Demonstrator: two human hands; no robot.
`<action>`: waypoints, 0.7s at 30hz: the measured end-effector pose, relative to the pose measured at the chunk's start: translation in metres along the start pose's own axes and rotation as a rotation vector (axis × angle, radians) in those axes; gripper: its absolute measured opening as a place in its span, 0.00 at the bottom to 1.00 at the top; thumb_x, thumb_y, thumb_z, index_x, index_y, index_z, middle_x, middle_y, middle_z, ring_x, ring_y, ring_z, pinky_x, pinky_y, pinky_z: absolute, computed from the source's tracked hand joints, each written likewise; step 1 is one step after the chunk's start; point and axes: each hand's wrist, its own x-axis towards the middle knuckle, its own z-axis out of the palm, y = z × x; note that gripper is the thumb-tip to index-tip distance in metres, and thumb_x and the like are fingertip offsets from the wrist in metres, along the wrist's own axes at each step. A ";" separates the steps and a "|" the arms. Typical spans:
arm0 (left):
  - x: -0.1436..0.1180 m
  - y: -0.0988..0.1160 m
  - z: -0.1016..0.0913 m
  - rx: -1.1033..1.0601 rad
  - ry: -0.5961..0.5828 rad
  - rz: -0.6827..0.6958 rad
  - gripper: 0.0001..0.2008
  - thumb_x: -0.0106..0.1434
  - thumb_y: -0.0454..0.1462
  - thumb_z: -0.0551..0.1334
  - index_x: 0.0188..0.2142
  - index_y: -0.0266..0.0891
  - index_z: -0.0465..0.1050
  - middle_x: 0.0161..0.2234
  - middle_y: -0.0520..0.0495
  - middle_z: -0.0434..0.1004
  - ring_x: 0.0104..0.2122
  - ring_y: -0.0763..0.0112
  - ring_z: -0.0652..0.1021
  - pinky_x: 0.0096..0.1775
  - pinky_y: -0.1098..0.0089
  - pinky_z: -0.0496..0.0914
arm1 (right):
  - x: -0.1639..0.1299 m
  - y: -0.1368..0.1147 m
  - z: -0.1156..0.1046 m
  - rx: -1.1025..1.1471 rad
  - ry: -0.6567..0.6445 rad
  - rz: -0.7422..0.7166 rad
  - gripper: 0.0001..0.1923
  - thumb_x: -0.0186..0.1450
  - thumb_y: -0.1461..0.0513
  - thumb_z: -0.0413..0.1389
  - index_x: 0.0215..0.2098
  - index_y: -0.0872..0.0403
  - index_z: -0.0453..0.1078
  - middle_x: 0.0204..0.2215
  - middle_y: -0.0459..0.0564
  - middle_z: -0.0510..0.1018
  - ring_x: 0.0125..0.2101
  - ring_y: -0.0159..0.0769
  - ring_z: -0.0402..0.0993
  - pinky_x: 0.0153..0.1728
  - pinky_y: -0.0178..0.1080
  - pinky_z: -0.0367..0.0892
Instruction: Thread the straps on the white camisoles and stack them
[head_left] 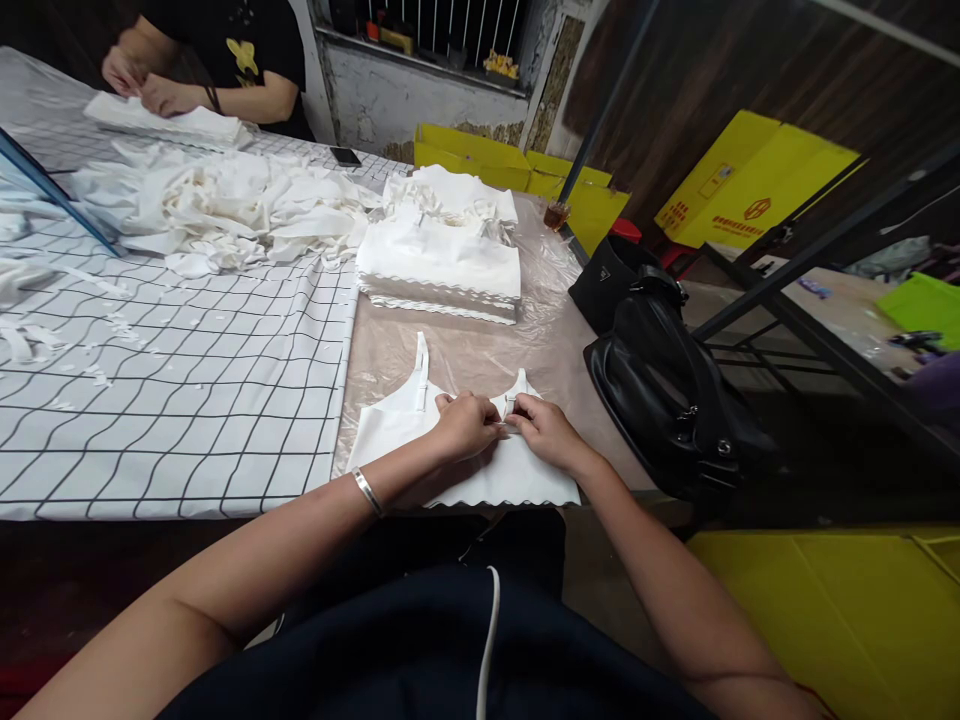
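White top (420, 440) lies flat on the plastic-covered table (480, 350) at the near edge, straps pointing away from the person, scalloped hem toward them. Long axis runs left-right along the table edge. One strap (421, 372) stretched out straight, away from the body. Left hand (466, 425) and right hand (546, 428) sit on the upper right part of the top, nearly touching. Both sets of fingers curled, pinching the other strap (511, 405) between them; garment body is under and below the fingers. Folded white stack (442, 265) further back, loose white pile (225, 205) to the left. Black bag (667, 400) just right of the top.
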 end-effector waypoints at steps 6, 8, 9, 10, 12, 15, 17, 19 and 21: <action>0.000 0.003 -0.001 0.063 -0.015 -0.002 0.09 0.63 0.40 0.63 0.29 0.36 0.75 0.35 0.44 0.79 0.46 0.55 0.72 0.48 0.55 0.57 | 0.002 -0.005 0.015 0.119 0.128 0.055 0.08 0.59 0.61 0.54 0.23 0.52 0.60 0.23 0.43 0.68 0.26 0.34 0.63 0.29 0.35 0.57; -0.009 0.006 -0.001 0.163 0.049 0.045 0.07 0.63 0.38 0.63 0.38 0.36 0.76 0.42 0.41 0.78 0.47 0.54 0.72 0.50 0.53 0.58 | 0.002 -0.006 0.019 0.322 0.184 0.123 0.08 0.57 0.58 0.56 0.25 0.53 0.63 0.23 0.43 0.69 0.27 0.34 0.65 0.30 0.35 0.59; -0.015 0.006 0.001 0.227 0.108 0.097 0.11 0.63 0.36 0.63 0.44 0.35 0.75 0.47 0.39 0.76 0.50 0.53 0.72 0.52 0.51 0.57 | 0.003 -0.006 0.019 0.471 0.189 0.167 0.09 0.55 0.57 0.58 0.27 0.53 0.64 0.24 0.43 0.70 0.28 0.35 0.66 0.31 0.35 0.61; -0.023 0.006 0.004 0.291 0.163 0.176 0.16 0.63 0.36 0.63 0.51 0.35 0.72 0.53 0.37 0.73 0.53 0.52 0.70 0.55 0.49 0.55 | 0.004 -0.006 0.017 0.632 0.184 0.217 0.10 0.53 0.57 0.60 0.28 0.53 0.66 0.26 0.44 0.72 0.28 0.35 0.67 0.31 0.35 0.63; -0.041 0.003 0.011 0.388 0.187 0.392 0.24 0.66 0.40 0.62 0.60 0.37 0.64 0.61 0.36 0.64 0.60 0.51 0.64 0.61 0.48 0.48 | 0.010 -0.007 0.008 0.916 0.170 0.333 0.13 0.50 0.59 0.62 0.31 0.53 0.66 0.27 0.45 0.74 0.30 0.35 0.70 0.33 0.35 0.66; -0.062 -0.010 0.024 0.426 0.009 0.646 0.31 0.67 0.53 0.56 0.63 0.40 0.61 0.65 0.41 0.58 0.65 0.49 0.57 0.63 0.47 0.45 | 0.032 -0.005 -0.015 1.121 0.220 0.509 0.10 0.52 0.63 0.61 0.31 0.53 0.66 0.28 0.47 0.75 0.31 0.35 0.72 0.35 0.35 0.69; -0.068 -0.018 0.029 0.424 -0.075 0.678 0.35 0.66 0.58 0.52 0.65 0.41 0.58 0.66 0.42 0.56 0.66 0.48 0.54 0.63 0.46 0.46 | 0.055 -0.003 -0.029 1.128 0.298 0.566 0.07 0.54 0.65 0.57 0.32 0.53 0.66 0.29 0.47 0.76 0.32 0.35 0.73 0.36 0.35 0.70; -0.068 -0.021 0.031 0.416 -0.105 0.675 0.36 0.66 0.59 0.50 0.66 0.42 0.56 0.67 0.43 0.55 0.67 0.49 0.53 0.64 0.46 0.45 | 0.079 -0.001 -0.036 1.036 0.381 0.572 0.06 0.55 0.68 0.54 0.30 0.52 0.64 0.29 0.46 0.76 0.31 0.33 0.74 0.35 0.33 0.70; -0.065 -0.019 0.029 0.408 -0.117 0.692 0.36 0.66 0.59 0.50 0.66 0.44 0.56 0.67 0.43 0.54 0.67 0.49 0.52 0.64 0.47 0.45 | 0.099 0.001 -0.037 0.919 0.422 0.574 0.07 0.54 0.70 0.53 0.28 0.52 0.61 0.26 0.44 0.74 0.30 0.32 0.73 0.35 0.32 0.70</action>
